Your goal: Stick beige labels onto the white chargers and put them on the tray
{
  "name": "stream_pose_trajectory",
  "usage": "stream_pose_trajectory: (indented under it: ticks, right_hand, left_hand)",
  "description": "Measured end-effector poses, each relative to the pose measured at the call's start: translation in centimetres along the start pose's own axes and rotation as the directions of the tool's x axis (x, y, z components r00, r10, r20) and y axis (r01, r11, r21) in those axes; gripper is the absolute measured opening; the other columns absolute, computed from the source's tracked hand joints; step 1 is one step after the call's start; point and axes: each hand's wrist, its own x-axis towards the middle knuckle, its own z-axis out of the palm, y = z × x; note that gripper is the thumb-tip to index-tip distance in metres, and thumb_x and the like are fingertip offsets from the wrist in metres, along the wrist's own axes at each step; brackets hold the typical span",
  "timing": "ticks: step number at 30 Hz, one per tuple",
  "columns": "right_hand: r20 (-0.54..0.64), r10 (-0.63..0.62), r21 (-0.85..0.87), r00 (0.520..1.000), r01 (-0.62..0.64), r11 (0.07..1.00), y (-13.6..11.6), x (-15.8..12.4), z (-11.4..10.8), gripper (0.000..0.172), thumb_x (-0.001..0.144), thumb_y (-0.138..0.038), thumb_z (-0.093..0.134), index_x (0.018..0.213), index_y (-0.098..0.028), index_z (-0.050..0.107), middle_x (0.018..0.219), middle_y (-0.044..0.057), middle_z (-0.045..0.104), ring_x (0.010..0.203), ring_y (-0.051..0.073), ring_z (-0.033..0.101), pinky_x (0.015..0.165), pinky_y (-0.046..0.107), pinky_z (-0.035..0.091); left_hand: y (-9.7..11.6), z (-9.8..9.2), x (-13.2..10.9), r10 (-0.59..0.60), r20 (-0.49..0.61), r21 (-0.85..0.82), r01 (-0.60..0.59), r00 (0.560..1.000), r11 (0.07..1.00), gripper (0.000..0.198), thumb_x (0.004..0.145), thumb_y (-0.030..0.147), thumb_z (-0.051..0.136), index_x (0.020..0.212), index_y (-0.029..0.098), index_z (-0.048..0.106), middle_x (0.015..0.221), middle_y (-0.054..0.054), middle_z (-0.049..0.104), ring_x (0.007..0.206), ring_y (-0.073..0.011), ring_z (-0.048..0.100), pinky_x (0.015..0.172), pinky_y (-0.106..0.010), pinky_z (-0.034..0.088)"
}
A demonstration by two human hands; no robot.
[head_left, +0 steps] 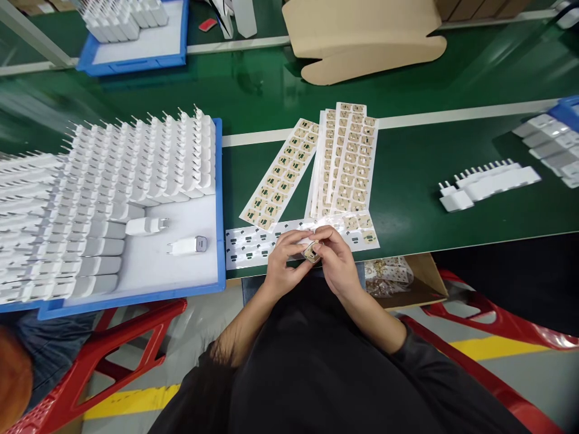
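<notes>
Between both hands, at the front edge of the bench, is a small white plug charger point(312, 252), its port end turned up towards me and a tan sticker over that face. My left hand point(284, 265) grips its body from the left, fingers closed. From the other side my right hand point(338, 260) pinches it, thumb and fingertips at the edge of the stickered face. Fingers hide most of the charger. Just beyond lies a partly used sticker sheet point(246, 246), with a few tan stickers left at its right end. Fuller sticker sheets point(283, 172) and an overlapping stack point(348, 157) lie behind it.
A blue tray point(221, 199) at left holds rows of white chargers point(149, 150); two lie loose inside. More chargers point(491, 184) stand in a row at right. Brown cardboard point(362, 36) lies at the back. An open box point(423, 277) sits below the bench edge, near red stools point(136, 337).
</notes>
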Motion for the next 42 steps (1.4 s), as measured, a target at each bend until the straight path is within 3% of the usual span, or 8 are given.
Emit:
stream_pose_trajectory:
  ticks: [6,12,17,20,26,30,36,42]
  right_hand:
    - [-0.006,0.016,0.015,1.0,-0.016,1.0,-0.2,0.1,0.3,0.014,0.084,-0.018,0.064,0.086,-0.028,0.073,0.092,-0.001,0.056,0.087,0.016,0.053,0.079,0.029,0.044]
    - [0.112,0.044,0.001,0.993,-0.044,0.999,-0.1,0.2,-0.9,0.018,0.085,-0.025,0.064,0.098,-0.029,0.076,0.097,0.003,0.055,0.093,0.02,0.056,0.079,0.033,0.05]
    - [0.183,-0.026,-0.109,0.983,0.047,0.993,0.1,0.0,-1.3,0.032,0.082,-0.032,0.075,0.114,-0.029,0.069,0.109,0.005,0.053,0.099,0.021,0.057,0.08,0.034,0.054]
    - [0.112,-0.071,-0.193,0.991,0.092,0.977,0.1,-0.1,-0.5,0.028,0.08,-0.03,0.075,0.106,-0.028,0.065,0.106,0.004,0.051,0.092,0.019,0.055,0.066,0.028,0.05]
    - [0.031,-0.137,-0.208,0.99,0.141,0.968,0.3,0.2,0.0,0.005,0.087,-0.023,0.064,0.09,-0.026,0.064,0.092,0.001,0.055,0.085,0.017,0.056,0.078,0.032,0.05]
    - [0.113,-0.157,-0.267,0.981,0.182,0.946,-0.7,0.6,-1.5,0.015,0.095,-0.024,0.057,0.092,-0.027,0.072,0.091,0.003,0.061,0.088,0.018,0.061,0.074,0.032,0.052]
    - [0.321,-0.289,-0.519,0.902,0.423,0.742,-3.7,1.2,-3.3,0.007,0.096,-0.023,0.066,0.1,-0.024,0.071,0.091,0.004,0.069,0.079,0.017,0.063,0.065,0.03,0.053]
    - [0.411,-0.471,-0.654,0.781,0.612,0.445,-3.0,0.3,-3.7,0.01,0.093,-0.021,0.066,0.094,-0.028,0.073,0.094,0.007,0.067,0.084,0.02,0.065,0.07,0.034,0.058]
  left_hand:
    - [0.1,-0.1,0.0,0.036,-0.009,0.022,-0.036,0.999,0.999,0.044,0.084,0.007,0.076,0.116,0.029,0.057,0.124,-0.008,0.073,0.118,-0.0231,0.068,0.1,-0.049,0.056]
    - [-0.3,-0.1,-0.5,-0.084,-0.034,-0.136,0.079,0.996,0.988,0.047,0.081,0.014,0.083,0.117,0.03,0.056,0.126,-0.008,0.071,0.121,-0.025,0.068,0.103,-0.05,0.054]
    - [-0.6,-0.1,-0.7,-0.142,-0.022,-0.186,0.136,0.99,0.973,0.037,0.087,0.017,0.077,0.116,0.028,0.056,0.127,-0.01,0.071,0.123,-0.0252,0.067,0.102,-0.05,0.054]
    - [-0.5,-0.1,-0.6,-0.106,0.004,-0.138,0.106,0.994,0.985,0.036,0.088,0.013,0.074,0.117,0.029,0.057,0.129,-0.009,0.071,0.124,-0.0249,0.066,0.103,-0.051,0.053]
    - [-0.3,-0.2,-0.4,-0.051,0.017,-0.086,0.052,0.999,0.995,0.044,0.084,0.009,0.077,0.117,0.031,0.058,0.126,-0.008,0.071,0.122,-0.0244,0.066,0.102,-0.051,0.054]
    - [-0.2,-0.1,-0.2,-0.045,0.024,-0.108,0.048,0.999,0.993,0.043,0.084,0.011,0.079,0.117,0.03,0.058,0.125,-0.008,0.072,0.121,-0.0244,0.068,0.102,-0.05,0.054]
    - [0.1,-0.1,0.0,-0.051,0.052,-0.099,0.056,0.997,0.994,0.041,0.083,0.012,0.08,0.115,0.028,0.06,0.124,-0.01,0.073,0.119,-0.0252,0.069,0.101,-0.05,0.055]
    - [0.4,-0.1,-0.5,-0.211,0.068,-0.139,0.218,0.975,0.966,0.042,0.084,0.015,0.08,0.119,0.026,0.06,0.127,-0.012,0.073,0.122,-0.026,0.069,0.104,-0.049,0.055]
